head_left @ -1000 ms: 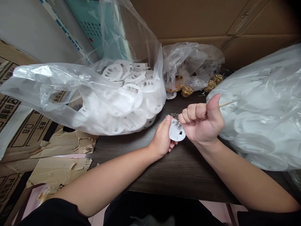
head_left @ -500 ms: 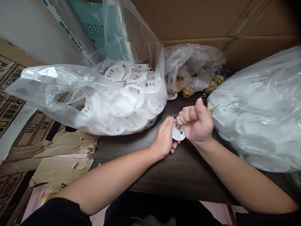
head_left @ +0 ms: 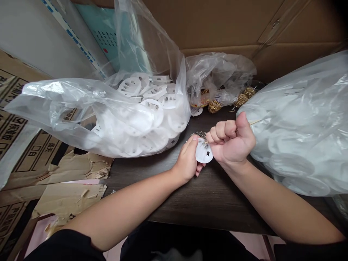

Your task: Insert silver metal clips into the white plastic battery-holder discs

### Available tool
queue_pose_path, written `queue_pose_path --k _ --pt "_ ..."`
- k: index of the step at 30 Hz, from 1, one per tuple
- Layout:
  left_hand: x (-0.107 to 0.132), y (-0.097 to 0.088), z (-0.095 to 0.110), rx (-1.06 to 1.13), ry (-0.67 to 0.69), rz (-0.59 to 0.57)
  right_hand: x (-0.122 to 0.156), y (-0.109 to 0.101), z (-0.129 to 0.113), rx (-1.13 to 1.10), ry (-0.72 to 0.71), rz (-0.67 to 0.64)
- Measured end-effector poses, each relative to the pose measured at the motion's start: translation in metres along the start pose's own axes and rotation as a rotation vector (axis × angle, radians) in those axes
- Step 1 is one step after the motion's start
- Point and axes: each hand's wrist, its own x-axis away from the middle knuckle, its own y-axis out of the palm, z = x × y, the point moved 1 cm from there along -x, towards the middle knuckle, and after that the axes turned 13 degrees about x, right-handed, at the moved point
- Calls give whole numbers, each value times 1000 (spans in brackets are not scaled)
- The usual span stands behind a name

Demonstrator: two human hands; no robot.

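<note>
My left hand pinches a white plastic disc with small slots, its fingers curled behind the disc's lower edge. Against the disc's upper right side sits my right hand, closed in a fist. A thin wooden stick pokes out past the right thumb toward the far bag. A ball of steel wool shows just behind the disc, partly hidden by it and by my fingers. Where the stick's other end lies, my fist hides.
A clear bag of white discs lies left of my hands, and another presses in on the right. Brass scourers sit under crumpled plastic on the dark wooden table. Torn cardboard lies at left.
My right fist has shifted right, back from the disc's edge, and the stick's tip now points further right. The disc stays in my left hand.
</note>
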Motion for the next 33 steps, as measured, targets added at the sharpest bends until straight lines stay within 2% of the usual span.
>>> queue_pose_path --k 11,16,20,24,28,33 --pt "-4 0 -2 -21 48 -15 4 9 13 165 -136 20" --pt "-1 1 -1 -50 60 -9 6 10 14 192 -114 16" --pt "5 -1 -1 -89 99 -52 11 11 12 154 -103 -26" --pt "6 -1 -1 -7 76 -91 9 11 1 64 -71 -39" --pt "6 1 1 42 32 -74 6 10 -13 25 -16 -23" --pt "6 0 2 35 39 -71 9 9 -13 57 -13 -17"
